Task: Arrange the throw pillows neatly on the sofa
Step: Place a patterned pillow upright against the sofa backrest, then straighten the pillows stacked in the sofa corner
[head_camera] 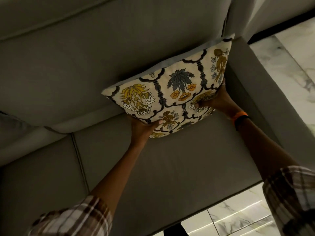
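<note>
A cream throw pillow (172, 89) with yellow, blue and orange flowers and dark scalloped lines leans against the grey sofa's back cushion (85, 65), in the corner by the right armrest (265, 92). My left hand (143, 128) grips its lower left edge, thumb on the front. My right hand (216, 99) holds its lower right side, thumb pressed into the fabric. An orange and black band sits on my right wrist. The pillow's bottom edge hovers just above the seat cushion (170, 167).
A second grey cushion (10, 126) shows at the far left edge. A seam (80, 160) divides the two seat cushions. White marble floor (289, 65) lies right of the armrest and in front of the sofa.
</note>
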### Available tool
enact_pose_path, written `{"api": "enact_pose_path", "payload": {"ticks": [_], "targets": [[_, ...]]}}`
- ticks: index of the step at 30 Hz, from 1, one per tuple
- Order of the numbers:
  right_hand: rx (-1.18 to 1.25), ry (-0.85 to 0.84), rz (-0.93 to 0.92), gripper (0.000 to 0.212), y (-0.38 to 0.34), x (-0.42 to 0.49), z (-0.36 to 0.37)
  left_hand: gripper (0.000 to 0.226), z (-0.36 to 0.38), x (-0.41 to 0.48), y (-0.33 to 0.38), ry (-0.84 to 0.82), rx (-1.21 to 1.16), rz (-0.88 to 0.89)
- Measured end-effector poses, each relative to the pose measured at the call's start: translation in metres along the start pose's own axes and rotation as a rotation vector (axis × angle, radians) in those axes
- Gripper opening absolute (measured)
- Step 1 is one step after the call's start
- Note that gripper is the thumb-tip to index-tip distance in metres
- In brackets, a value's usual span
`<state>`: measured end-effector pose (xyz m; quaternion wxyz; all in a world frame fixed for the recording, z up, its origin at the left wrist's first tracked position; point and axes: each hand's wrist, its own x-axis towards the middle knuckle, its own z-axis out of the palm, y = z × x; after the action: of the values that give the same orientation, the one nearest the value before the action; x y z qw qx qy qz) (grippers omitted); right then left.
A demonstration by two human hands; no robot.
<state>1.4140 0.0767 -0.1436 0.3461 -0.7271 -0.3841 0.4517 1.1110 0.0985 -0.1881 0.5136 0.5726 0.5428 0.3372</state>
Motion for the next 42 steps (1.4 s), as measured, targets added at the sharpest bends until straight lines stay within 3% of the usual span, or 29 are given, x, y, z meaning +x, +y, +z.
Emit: {"api": "enact_pose_path", "payload": {"ticks": [4,8,11,13,18,20,22,30,37,42], "targets": [[0.027,0.005,-0.024,0.133,0.004,0.003,0.006,0.081,-0.004,0.007,-0.001,-0.028,-0.041,-0.105],[-0.013,0.149,-0.079,0.158,0.015,-0.028,0.019,0.103,-0.019,-0.008,0.0,-0.041,-0.018,-0.117],[-0.175,0.419,-0.007,0.141,0.02,-0.083,0.063,0.122,-0.039,-0.037,-0.002,0.01,0.089,-0.033],[-0.301,0.484,-0.04,0.127,0.015,-0.12,0.107,0.124,-0.057,-0.065,-0.005,0.04,0.245,0.016],[-0.561,0.333,-0.169,0.108,-0.011,-0.17,0.236,0.107,-0.134,-0.121,-0.04,0.086,0.806,0.129],[-0.593,0.25,-0.272,0.106,-0.056,-0.206,0.34,0.1,-0.231,-0.153,-0.06,0.172,0.884,0.113],[-0.567,0.236,-0.223,0.102,-0.064,-0.209,0.353,0.094,-0.239,-0.157,-0.053,0.175,0.882,0.158],[-0.409,-0.025,-0.283,0.101,-0.204,-0.322,0.686,0.079,-0.606,-0.253,-0.101,0.414,0.922,0.139],[-0.3,-0.313,-0.233,0.096,-0.265,-0.387,0.883,0.079,-0.83,-0.3,-0.157,0.542,1.011,-0.056],[-0.169,-0.364,-0.041,0.117,-0.261,-0.394,0.962,0.087,-0.911,-0.303,-0.205,0.544,0.793,-0.325]]}}
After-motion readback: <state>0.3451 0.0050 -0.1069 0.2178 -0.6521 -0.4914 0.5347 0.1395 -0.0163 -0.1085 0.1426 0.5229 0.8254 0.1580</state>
